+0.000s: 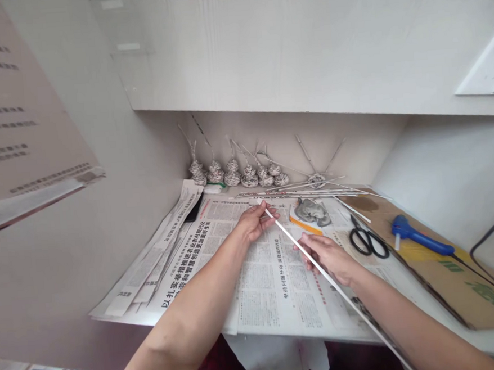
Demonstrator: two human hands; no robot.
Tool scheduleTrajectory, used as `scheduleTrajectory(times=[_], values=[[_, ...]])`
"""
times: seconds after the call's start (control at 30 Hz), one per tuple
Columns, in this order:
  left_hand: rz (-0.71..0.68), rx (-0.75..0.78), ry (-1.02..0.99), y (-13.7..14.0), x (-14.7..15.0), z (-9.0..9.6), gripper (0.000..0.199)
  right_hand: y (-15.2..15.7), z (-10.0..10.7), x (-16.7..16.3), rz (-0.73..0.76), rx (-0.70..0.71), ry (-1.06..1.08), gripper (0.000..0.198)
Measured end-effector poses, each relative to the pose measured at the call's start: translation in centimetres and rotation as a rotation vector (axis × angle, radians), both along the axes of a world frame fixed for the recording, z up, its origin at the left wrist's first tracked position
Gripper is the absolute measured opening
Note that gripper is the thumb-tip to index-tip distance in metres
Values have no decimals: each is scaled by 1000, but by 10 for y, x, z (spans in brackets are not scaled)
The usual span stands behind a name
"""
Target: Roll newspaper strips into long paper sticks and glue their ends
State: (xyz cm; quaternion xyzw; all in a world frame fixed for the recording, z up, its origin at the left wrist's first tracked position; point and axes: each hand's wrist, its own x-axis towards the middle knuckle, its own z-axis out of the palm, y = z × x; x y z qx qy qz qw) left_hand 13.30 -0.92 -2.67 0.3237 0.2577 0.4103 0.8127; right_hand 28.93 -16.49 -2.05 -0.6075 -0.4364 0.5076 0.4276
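Observation:
A thin white paper stick point(338, 289) slants from mid-table down toward my lap at the lower right. Its upper end is pinched between the thumb and fingers of my left hand point(254, 221). Farther down the shaft, my right hand point(325, 256) has its fingers curled at the stick, its thumb against it. Both hands are just over the newspaper sheets point(258, 285) covering the table. Beyond them lie a lump of grey clay-like material point(312, 211) and an orange strip point(305, 225). Black-handled scissors point(367, 240) rest right of my right hand.
Several woven paper gourds point(232, 173) line the back wall, beside a woven piece with spokes point(316, 180). Loose paper sticks point(298, 192) lie before them. A blue glue gun point(422, 237) with a cord rests on cardboard point(484, 309). Cut newspaper strips point(166, 241) are stacked left.

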Motion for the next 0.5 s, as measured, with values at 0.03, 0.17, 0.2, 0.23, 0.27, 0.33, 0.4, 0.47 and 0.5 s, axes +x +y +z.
scheduleTrajectory(times=[0.03,0.17,0.2,0.23,0.27,0.33,0.4,0.47,0.5], values=[[17,-6,-1,1,0,0,16,-1,-2,4,-42,34,5,45],[46,-22,3,4,-2,-1,17,-5,-9,18,-155,150,11,39],[49,-25,6,4,-3,0,17,-5,-11,21,-172,169,-3,37],[54,-31,10,5,-3,0,18,-5,-13,23,-191,193,-34,36],[62,-39,13,5,-4,0,18,-5,-14,26,-213,222,-89,34],[86,-56,14,6,-5,2,18,-1,-15,32,-278,294,-306,31],[114,-69,8,9,-8,2,17,5,-12,39,-351,371,-632,29],[140,-77,1,12,-10,2,17,14,-6,48,-382,423,-947,29],[151,-82,-1,14,-11,1,17,19,-3,52,-374,437,-1064,29]])
